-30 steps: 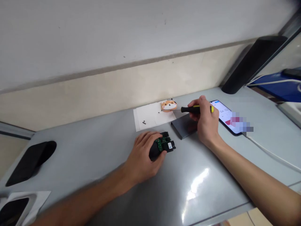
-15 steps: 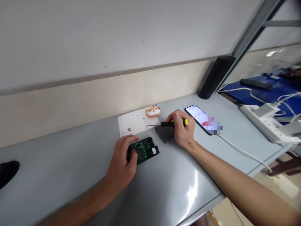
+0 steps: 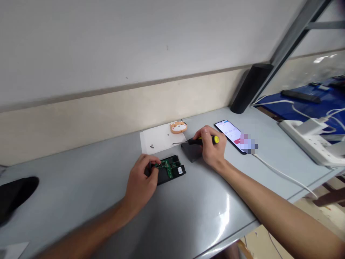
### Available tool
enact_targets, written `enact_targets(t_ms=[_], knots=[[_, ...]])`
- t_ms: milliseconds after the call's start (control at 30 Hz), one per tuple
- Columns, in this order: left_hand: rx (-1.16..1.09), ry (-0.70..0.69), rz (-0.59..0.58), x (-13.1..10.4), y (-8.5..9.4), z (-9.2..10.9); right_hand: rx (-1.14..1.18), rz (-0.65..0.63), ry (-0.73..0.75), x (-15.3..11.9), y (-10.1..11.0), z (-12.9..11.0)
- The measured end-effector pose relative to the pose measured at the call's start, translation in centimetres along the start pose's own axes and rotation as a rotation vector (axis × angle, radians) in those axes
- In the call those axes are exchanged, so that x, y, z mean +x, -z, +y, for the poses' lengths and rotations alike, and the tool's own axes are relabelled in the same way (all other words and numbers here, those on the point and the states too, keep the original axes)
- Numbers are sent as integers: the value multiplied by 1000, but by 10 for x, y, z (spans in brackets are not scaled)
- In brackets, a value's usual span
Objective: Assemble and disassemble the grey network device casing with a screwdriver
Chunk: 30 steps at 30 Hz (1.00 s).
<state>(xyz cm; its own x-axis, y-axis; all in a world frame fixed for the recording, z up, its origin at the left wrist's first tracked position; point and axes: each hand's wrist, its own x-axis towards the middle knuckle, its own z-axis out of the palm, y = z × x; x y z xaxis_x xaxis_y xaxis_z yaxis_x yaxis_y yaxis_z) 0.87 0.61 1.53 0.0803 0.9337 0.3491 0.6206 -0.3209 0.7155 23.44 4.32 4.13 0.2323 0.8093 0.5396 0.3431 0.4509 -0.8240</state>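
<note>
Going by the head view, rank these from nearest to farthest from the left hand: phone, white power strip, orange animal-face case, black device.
1. Black device: touched by the left hand.
2. Orange animal-face case: farther back, at the right end of the white paper.
3. Phone: right, past the right hand.
4. White power strip: far right.

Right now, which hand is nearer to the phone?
Right. The right hand is just left of the phone, gripping a screwdriver; the left hand is farther left, at the black device with the green circuit board.
</note>
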Motion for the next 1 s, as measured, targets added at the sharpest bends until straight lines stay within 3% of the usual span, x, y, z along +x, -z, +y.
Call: enact_targets(t_ms=[433, 633, 867, 1000], knots=[[-76, 130, 8, 3, 0, 2, -10, 45, 48, -2, -1, 3], [-65, 120, 5, 3, -1, -1, 15, 59, 42, -3, 0, 6], [71, 49, 48, -3, -2, -1, 26, 107, 75, -4, -1, 7], [140, -131, 13, -9, -2, 3, 54, 111, 45, -3, -3, 7]])
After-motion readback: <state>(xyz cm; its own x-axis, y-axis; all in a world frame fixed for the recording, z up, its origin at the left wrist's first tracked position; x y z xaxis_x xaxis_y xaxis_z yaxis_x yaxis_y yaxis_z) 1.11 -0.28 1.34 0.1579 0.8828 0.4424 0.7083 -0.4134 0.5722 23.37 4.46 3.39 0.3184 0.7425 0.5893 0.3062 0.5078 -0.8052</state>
